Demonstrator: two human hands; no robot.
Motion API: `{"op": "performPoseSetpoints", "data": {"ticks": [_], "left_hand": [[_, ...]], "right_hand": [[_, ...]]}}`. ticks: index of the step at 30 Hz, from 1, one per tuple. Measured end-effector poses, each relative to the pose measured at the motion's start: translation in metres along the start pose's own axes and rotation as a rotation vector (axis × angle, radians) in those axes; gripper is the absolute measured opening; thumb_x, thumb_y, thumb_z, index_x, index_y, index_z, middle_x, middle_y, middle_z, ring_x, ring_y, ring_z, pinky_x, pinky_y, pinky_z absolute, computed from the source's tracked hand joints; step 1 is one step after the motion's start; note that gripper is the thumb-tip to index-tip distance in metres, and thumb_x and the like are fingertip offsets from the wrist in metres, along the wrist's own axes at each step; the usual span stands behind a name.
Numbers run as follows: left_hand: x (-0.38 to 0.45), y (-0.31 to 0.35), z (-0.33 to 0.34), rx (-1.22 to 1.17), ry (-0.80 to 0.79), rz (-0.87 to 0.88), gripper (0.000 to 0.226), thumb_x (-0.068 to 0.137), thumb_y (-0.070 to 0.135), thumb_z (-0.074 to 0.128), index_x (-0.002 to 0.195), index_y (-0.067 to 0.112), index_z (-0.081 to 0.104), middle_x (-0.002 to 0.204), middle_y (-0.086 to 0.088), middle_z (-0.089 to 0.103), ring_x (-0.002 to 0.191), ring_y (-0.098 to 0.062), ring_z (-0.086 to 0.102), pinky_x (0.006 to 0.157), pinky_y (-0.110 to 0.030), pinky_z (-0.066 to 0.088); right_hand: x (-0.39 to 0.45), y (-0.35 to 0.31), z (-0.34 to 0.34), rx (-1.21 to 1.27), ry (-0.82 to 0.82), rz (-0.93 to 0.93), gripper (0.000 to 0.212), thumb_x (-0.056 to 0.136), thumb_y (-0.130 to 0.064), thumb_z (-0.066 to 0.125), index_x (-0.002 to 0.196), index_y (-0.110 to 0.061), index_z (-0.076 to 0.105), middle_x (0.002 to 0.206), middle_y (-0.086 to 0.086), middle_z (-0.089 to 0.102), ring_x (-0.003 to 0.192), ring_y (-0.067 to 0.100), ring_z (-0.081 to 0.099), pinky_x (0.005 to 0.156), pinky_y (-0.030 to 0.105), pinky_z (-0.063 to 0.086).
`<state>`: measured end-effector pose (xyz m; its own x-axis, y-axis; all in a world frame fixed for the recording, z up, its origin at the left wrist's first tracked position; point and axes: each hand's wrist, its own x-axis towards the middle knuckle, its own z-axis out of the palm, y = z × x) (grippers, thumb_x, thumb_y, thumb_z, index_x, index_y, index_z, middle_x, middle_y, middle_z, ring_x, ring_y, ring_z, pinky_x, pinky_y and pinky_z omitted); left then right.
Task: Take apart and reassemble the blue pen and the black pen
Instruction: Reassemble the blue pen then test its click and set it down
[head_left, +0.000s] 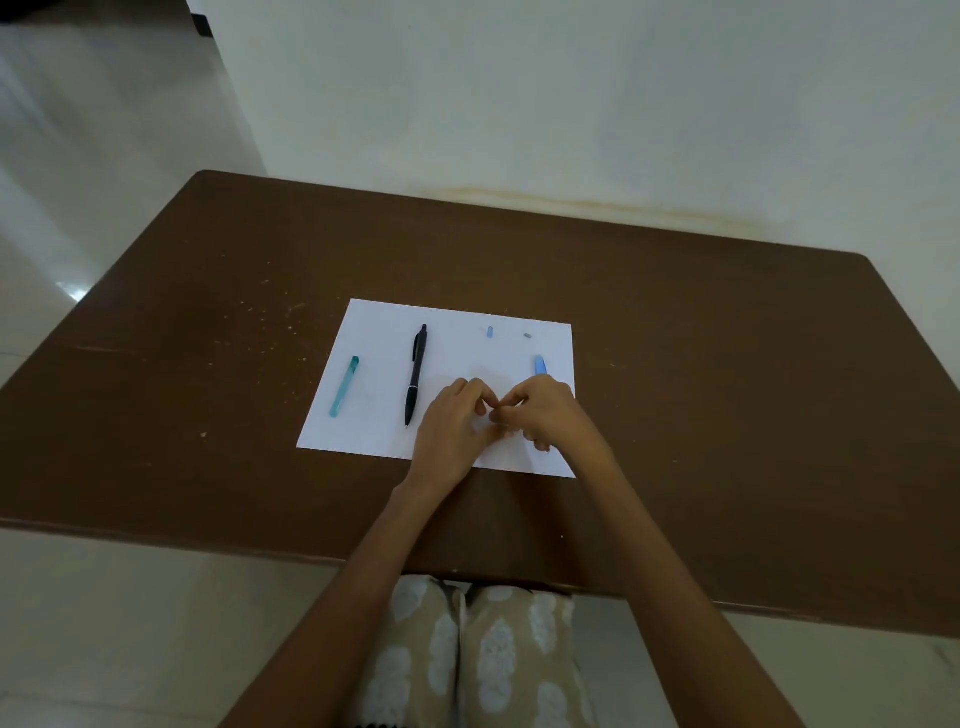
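on the white sheet (457, 332) laid on the brown counter (727, 364), the black pen (416, 375) is seen whole, left of the hands. the left hand (453, 431) and right hand (545, 413) are brought together with fingers curled, pinching something too small to be told. blue pen parts are scattered: a teal barrel (345, 386) far left, a blue piece (540, 365) just beyond the right hand, a small tip (490, 332) farther off.

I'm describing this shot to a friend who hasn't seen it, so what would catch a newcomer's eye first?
First, the left hand and right hand meeting over the near edge of the white paper, fingers curled together on something too small to make out. Then the black pen lying whole left of them, with a teal pen barrel further left. A blue pen piece pokes out beyond the right hand.
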<state>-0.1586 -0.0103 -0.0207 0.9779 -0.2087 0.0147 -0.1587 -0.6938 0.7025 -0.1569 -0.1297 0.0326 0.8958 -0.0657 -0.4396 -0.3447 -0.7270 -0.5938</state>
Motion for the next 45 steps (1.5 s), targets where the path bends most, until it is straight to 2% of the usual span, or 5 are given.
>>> {"op": "performPoseSetpoints", "data": {"ticks": [13,27,32,37,45], "left_hand": [[-0.004,0.022,-0.021,-0.355,0.099,-0.042,0.034,0.081,0.025,0.069,0.114,0.015,0.064,0.103,0.0,0.068,0.074,-0.001,0.055,0.063,0.005,0.04],[0.001,0.044,0.002,-0.258,0.171,-0.045,0.025,0.086,0.024,0.063,0.105,0.009,0.069,0.107,-0.009,0.07,0.087,-0.014,0.061,0.072,-0.003,0.039],[0.005,0.044,-0.005,-0.522,0.157,-0.146,0.023,0.084,0.017,0.066,0.106,0.014,0.068,0.105,-0.006,0.07,0.083,-0.011,0.063,0.079,-0.019,0.053],[0.004,0.05,-0.006,-0.932,0.127,-0.265,0.027,0.083,0.014,0.066,0.11,0.018,0.063,0.098,-0.001,0.069,0.083,-0.016,0.065,0.062,-0.01,0.052],[0.005,0.047,-0.004,-0.885,0.19,-0.256,0.016,0.083,0.012,0.066,0.098,0.017,0.068,0.093,0.003,0.069,0.079,-0.012,0.066,0.064,-0.011,0.053]], "right_hand": [[-0.015,0.011,-0.021,0.493,0.173,0.051,0.021,0.085,-0.031,0.066,0.09,-0.01,0.067,0.071,0.001,0.057,0.059,0.013,0.05,0.05,0.015,0.044],[-0.031,0.027,-0.01,0.874,0.21,0.142,0.014,0.084,-0.032,0.065,0.08,-0.019,0.065,0.084,0.004,0.062,0.071,0.018,0.053,0.061,0.021,0.051],[-0.029,0.025,-0.01,0.982,0.155,0.188,0.017,0.085,-0.031,0.065,0.087,-0.014,0.067,0.083,0.004,0.06,0.069,0.018,0.051,0.058,0.021,0.047],[-0.026,0.019,-0.01,1.372,-0.005,0.218,0.021,0.084,-0.025,0.067,0.097,-0.01,0.068,0.078,0.005,0.055,0.054,0.011,0.043,0.041,0.015,0.039],[-0.022,0.013,0.004,1.539,-0.084,0.24,0.018,0.084,-0.026,0.067,0.096,-0.012,0.066,0.073,0.005,0.053,0.046,0.01,0.042,0.037,0.013,0.038]]}}
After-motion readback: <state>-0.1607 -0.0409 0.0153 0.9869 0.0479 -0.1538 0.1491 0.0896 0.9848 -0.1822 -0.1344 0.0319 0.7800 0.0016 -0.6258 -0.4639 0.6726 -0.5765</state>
